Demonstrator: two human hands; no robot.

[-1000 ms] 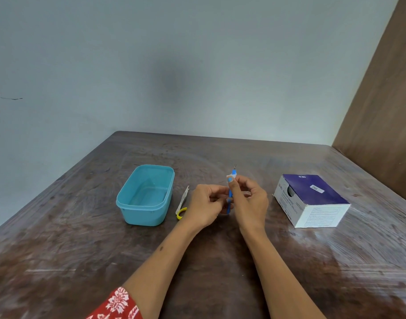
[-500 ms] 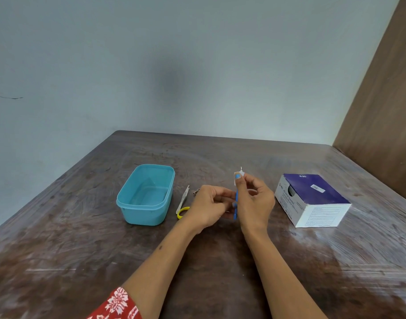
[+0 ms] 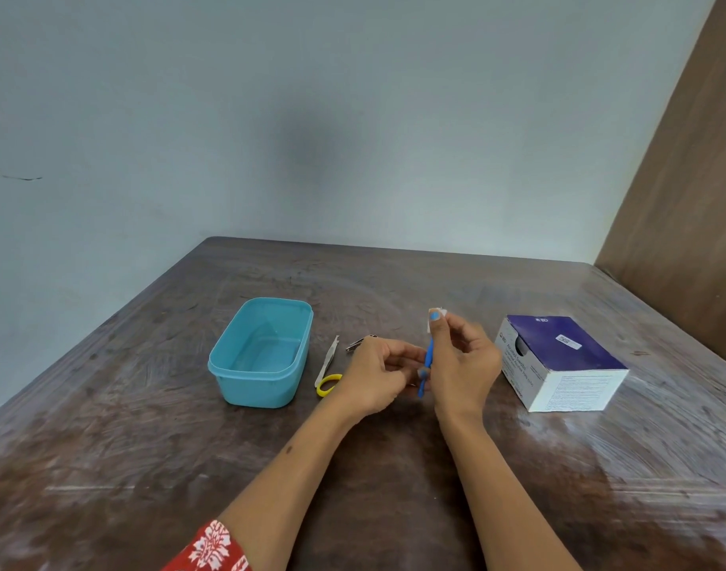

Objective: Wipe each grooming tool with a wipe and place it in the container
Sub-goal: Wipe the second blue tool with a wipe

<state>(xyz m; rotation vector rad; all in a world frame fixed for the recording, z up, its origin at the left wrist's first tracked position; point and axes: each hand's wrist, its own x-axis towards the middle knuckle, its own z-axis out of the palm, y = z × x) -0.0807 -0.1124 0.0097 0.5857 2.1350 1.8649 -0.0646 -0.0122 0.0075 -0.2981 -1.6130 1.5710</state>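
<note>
You hold a slim blue tool (image 3: pixel 426 366) nearly upright between your two hands, above the tabletop (image 3: pixel 147 447) and just right of centre. Your right hand (image 3: pixel 462 364) pinches a small white wipe (image 3: pixel 437 317) around the tool's upper end, thumb and forefinger pressed together on it, while the other fingers (image 3: pixel 472 335) curl loosely behind. Your left hand (image 3: pixel 378 375) grips the tool lower down; its fingers curl in toward the shaft, and the lowest bit of blue pokes out beneath them. Both forearms reach in from the near edge, wrists raised, and a red patterned sleeve (image 3: pixel 213 548) shows on the left arm.

The open turquoise container (image 3: pixel 266 352) sits on the tabletop to the left of your hands, apart from them. Between it and your left hand lies a small pair of scissors with a yellow handle (image 3: pixel 327 370), and just beyond your left knuckles a metal tool (image 3: pixel 359 343), partly hidden. A purple-and-white box (image 3: pixel 559 362) stands to the right of your right hand.
</note>
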